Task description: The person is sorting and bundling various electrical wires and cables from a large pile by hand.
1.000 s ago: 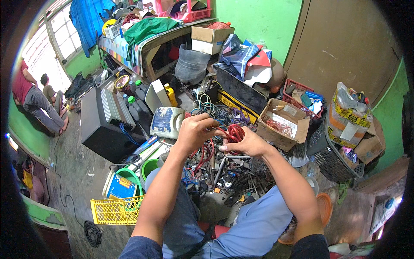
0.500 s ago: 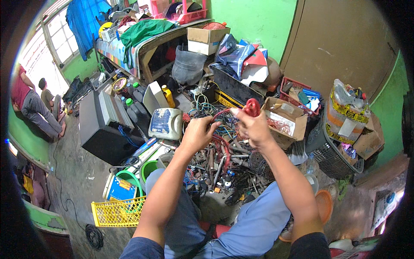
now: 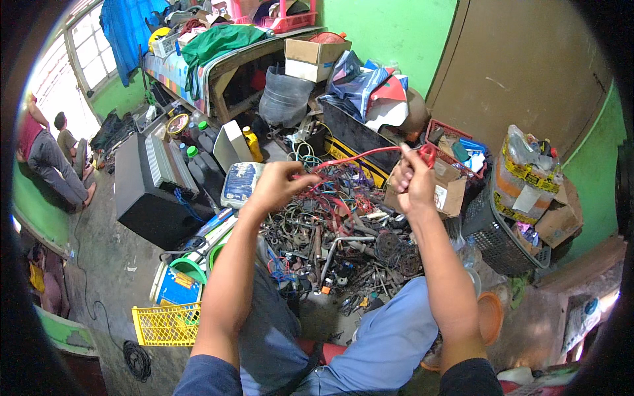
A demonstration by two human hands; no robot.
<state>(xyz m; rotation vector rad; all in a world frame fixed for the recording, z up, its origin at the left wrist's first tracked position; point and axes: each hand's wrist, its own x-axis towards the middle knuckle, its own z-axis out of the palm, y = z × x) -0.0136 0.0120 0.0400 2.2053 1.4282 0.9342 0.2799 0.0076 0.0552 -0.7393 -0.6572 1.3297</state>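
A red cable (image 3: 360,156) stretches between my two hands above a heap of scrap. My left hand (image 3: 277,188) is closed on one part of it, with a piece showing by the thumb, and a slack red length hangs below that hand. The fingers of my right hand (image 3: 413,183) are wrapped round the cable's other part, and a bunched red coil (image 3: 428,156) sticks out beside them. Beneath lies the scrap heap (image 3: 317,237) of tangled wires, metal rods, bolts and small parts. Near my right hand stands an open cardboard box (image 3: 453,198), partly hidden by that hand.
A white jerrycan (image 3: 239,185) and a black cabinet (image 3: 158,198) stand on the left, with a yellow basket (image 3: 168,325) closer in. A grey crate (image 3: 505,231) loaded with boxes is at the right. Two people (image 3: 43,145) are by the far-left doorway.
My hands have drawn apart, the left moving left and the right moving right. The red cable between them is now longer and nearly straight. The view has shifted slightly.
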